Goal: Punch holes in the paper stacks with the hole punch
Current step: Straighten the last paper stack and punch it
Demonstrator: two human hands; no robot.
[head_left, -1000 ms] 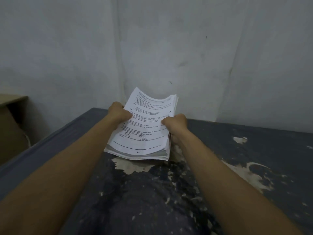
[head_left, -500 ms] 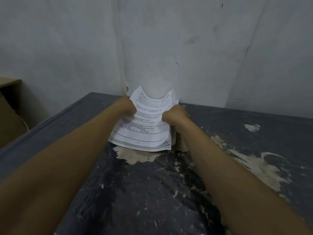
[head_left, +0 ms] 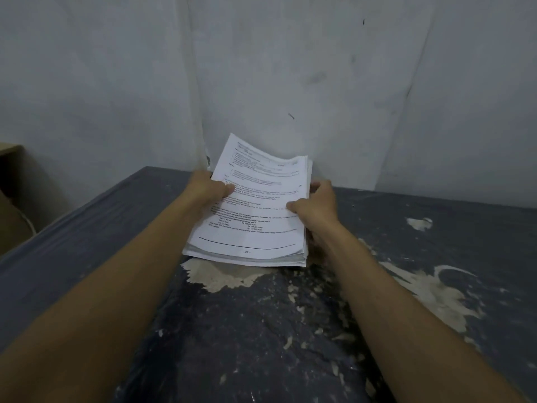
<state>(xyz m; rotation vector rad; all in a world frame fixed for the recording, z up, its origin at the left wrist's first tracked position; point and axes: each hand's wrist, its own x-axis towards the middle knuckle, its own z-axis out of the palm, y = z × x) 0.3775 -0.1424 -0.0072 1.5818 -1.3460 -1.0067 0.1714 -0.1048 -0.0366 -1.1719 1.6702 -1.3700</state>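
**Two hands holding a stack of printed paper at the far edge of a worn table**

A person's bare arms reach forward from the bottom of the view. Both hands hold one thick stack of paper point(head_left: 255, 210) at the far side of a dark table point(head_left: 436, 257), close to a pale wall point(head_left: 319, 82). The near edge of the stack appears to rest on or sit just above the table, while the far end tilts upward and the top sheets curl slightly.

The left hand point(head_left: 207, 187) grips the left edge, thumb curled over the top page and the other fingers hidden under the paper. The right hand point(head_left: 315, 207) grips the right edge, its thumb pressed on the top page and its fingers wrapped around the side of the stack.

The top page is printed text with a ruled line near the bottom. The table's dark coating is peeling, showing pale patches point(head_left: 220, 274) just in front of the stack. A brown piece of furniture point(head_left: 11, 199) stands at the far left.

No hole punch is in view, so the step appears to be gathering and squaring the stack. To do it well, the sheets likely need tapping against the table until all edges line up, with both hands holding firmly so that no page slips out of line.
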